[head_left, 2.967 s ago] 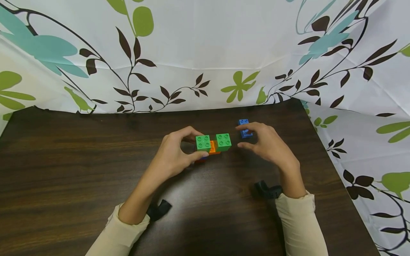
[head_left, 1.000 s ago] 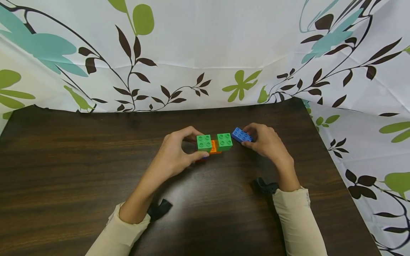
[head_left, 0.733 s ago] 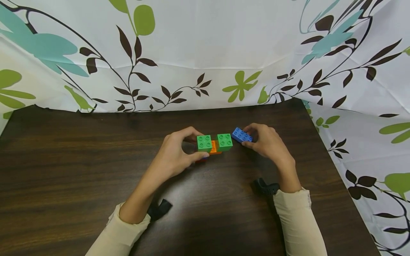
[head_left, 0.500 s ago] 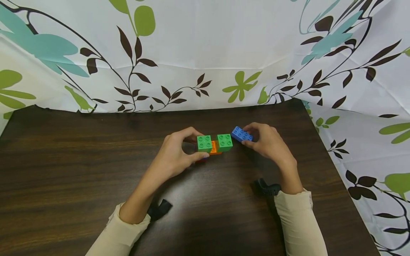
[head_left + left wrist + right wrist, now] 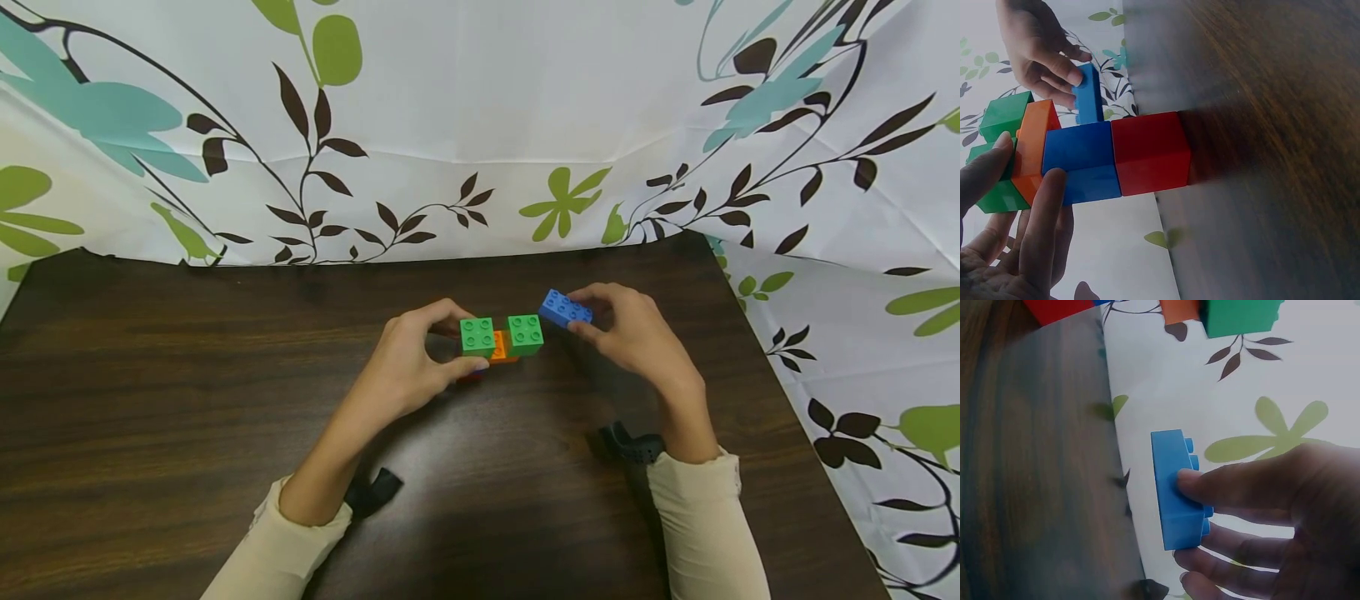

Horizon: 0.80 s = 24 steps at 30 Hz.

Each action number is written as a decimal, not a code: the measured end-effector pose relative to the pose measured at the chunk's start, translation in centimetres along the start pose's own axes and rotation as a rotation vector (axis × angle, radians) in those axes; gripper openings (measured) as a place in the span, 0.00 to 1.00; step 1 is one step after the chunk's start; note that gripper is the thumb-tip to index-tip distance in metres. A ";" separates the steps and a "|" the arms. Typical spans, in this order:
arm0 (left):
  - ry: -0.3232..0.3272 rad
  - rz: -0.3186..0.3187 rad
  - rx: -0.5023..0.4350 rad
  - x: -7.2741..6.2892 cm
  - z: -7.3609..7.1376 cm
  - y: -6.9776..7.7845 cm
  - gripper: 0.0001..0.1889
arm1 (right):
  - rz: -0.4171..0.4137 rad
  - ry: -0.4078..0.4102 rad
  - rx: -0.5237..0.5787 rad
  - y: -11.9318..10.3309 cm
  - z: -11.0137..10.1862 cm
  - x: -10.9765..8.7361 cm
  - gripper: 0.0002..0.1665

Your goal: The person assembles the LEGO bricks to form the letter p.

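My left hand (image 5: 401, 358) grips a stack of toy building bricks. In the left wrist view, a red brick (image 5: 1150, 153) is at the bottom, then a blue brick (image 5: 1079, 147), then an orange brick (image 5: 1036, 140). Two green bricks, one (image 5: 477, 336) under my left fingers and the other (image 5: 525, 333) to its right, sit on the orange one with a gap between them. Between thumb and fingers, my right hand (image 5: 637, 333) pinches a loose blue brick (image 5: 564, 309) at its right end. That brick is tilted, studs up, just right of the stack.
The dark wooden table (image 5: 187, 400) runs under both hands. A white curtain (image 5: 450, 100) with leaf patterns hangs behind its far edge and along the right side. Black wrist straps show at the left wrist (image 5: 372, 493) and the right wrist (image 5: 633, 444).
My right hand, earlier spread over the blue brick lying on the table, now pinches it. The brick has been turned, brought toward the stack and lifted slightly. My left hand has stayed put.
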<state>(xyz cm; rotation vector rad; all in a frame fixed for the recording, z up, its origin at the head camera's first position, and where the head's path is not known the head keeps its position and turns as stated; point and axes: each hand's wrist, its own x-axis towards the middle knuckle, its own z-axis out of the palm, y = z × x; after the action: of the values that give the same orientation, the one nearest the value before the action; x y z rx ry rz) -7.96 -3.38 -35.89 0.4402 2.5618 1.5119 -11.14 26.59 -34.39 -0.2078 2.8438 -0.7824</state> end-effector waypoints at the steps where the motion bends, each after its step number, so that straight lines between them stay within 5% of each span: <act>1: 0.001 0.001 0.000 0.0 0.0 0.0 0.21 | -0.006 0.005 0.001 -0.1 -0.1 -0.1 0.25; 24: -0.005 -0.008 -0.004 0.0 0.1 -0.1 0.20 | -0.209 0.188 0.033 -2.8 -1.4 -2.6 0.25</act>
<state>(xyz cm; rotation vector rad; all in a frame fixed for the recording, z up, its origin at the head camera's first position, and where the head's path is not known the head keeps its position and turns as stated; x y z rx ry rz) -7.98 -3.36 -36.05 0.4321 2.5529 1.5115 -8.62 25.35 -31.35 -0.4558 3.0171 -0.9340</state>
